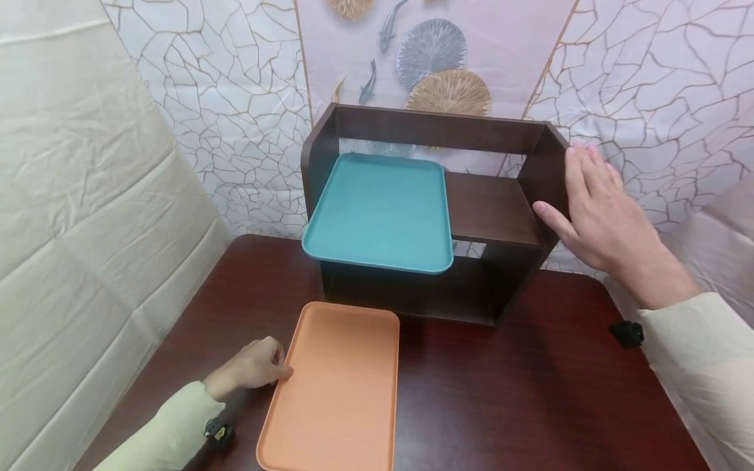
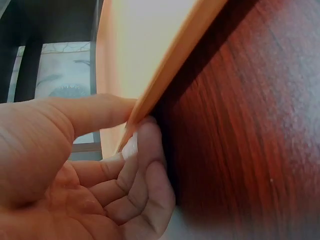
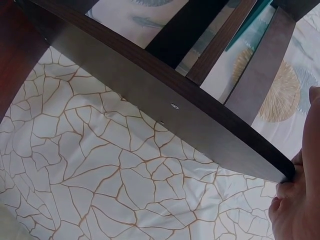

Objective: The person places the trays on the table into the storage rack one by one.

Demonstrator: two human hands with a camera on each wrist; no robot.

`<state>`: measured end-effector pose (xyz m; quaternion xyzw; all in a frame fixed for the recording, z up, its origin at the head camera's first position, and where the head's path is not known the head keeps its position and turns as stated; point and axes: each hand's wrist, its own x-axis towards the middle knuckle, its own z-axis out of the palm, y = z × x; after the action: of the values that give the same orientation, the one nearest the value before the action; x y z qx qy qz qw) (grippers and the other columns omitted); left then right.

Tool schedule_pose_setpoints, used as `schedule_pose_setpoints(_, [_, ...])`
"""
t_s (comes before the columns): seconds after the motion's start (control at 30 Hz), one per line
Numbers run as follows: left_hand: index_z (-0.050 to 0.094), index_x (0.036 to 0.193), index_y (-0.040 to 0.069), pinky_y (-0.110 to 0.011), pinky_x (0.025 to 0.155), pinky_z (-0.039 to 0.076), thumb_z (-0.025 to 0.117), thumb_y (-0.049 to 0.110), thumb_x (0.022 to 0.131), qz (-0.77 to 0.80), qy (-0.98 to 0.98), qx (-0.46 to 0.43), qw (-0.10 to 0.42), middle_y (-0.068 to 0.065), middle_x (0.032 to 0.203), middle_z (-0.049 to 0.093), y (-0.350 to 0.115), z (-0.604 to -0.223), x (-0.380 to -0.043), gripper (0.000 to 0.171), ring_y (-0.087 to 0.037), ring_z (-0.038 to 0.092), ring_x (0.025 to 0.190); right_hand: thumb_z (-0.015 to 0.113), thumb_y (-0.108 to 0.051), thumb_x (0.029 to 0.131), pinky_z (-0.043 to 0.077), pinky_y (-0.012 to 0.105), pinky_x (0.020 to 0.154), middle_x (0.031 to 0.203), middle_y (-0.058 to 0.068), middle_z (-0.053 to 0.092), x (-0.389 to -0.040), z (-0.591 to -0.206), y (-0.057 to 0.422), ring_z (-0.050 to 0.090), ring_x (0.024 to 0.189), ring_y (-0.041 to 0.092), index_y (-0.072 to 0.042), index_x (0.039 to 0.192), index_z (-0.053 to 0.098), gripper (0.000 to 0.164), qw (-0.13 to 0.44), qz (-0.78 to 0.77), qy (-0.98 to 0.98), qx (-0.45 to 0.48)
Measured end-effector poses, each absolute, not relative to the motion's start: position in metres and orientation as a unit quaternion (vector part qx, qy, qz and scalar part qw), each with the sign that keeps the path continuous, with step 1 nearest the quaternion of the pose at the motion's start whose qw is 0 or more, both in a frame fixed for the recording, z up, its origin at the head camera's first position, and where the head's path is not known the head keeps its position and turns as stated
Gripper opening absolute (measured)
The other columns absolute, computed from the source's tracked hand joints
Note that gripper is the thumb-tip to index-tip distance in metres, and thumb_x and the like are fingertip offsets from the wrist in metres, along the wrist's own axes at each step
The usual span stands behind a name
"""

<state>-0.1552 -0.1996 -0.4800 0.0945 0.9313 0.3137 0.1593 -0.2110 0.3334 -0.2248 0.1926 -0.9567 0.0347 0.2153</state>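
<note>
My left hand [image 1: 256,364] pinches the left edge of an orange rectangular tray [image 1: 341,386], thumb on top and curled fingers beneath the rim. In the left wrist view, the tray [image 2: 150,45] is tilted, with its rim close to the tabletop at the fingers. My right hand [image 1: 607,209] rests with extended fingers at the right side panel of a dark brown two-level shelf [image 1: 491,203], its thumb spread apart. The right wrist view has this hand [image 3: 297,200] at the panel's corner. A teal tray [image 1: 383,212] lies on the upper level, its front overhanging the board.
The shelf stands at the back of a dark red wooden table [image 1: 506,392]. Behind it hangs a patterned cloth [image 1: 224,118] with gold crackle lines, and a cream cloth [image 1: 71,229] hangs on the left. The lower level [image 1: 412,288] sits under the teal tray.
</note>
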Motion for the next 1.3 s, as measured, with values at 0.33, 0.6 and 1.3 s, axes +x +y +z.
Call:
schedule_pose_setpoints(0.33, [0.060,0.065,0.013,-0.023,0.050,0.039,0.075,0.012,0.092,0.329,0.922,0.135,0.151,0.006,0.057,0.057,-0.205,-0.483,-0.158,0.031,-0.010,0.050,0.052,0.044,-0.043,0.111,0.004,0.062,0.134,0.176,0.029,0.006,-0.212,-0.225,0.333,0.000,0.166,0.043,0.007,0.166,0.003,0.085,0.217,0.035,-0.957,0.187])
schedule_pose_setpoints(0.6, [0.071,0.066,0.012,-0.019,0.045,0.033,0.074,0.008,0.091,0.385,0.898,0.165,0.134,0.008,0.054,0.057,-0.209,-0.483,-0.161,0.026,-0.004,0.044,0.046,0.045,-0.043,0.111,0.004,0.062,0.134,0.175,0.029,0.006,-0.212,-0.224,0.332,0.000,0.166,0.043,0.007,0.167,0.003,0.086,0.215,0.038,-0.958,0.186])
schedule_pose_setpoints(1.3, [0.078,0.075,0.008,-0.028,0.051,0.053,0.075,0.006,0.092,0.441,0.869,0.167,0.147,-0.002,0.063,0.069,-0.174,-0.455,-0.178,0.017,-0.016,0.064,0.055,0.044,-0.043,0.111,0.004,0.062,0.134,0.176,0.029,0.005,-0.211,-0.224,0.332,0.000,0.165,0.045,0.006,0.167,0.002,0.086,0.213,0.039,-0.958,0.186])
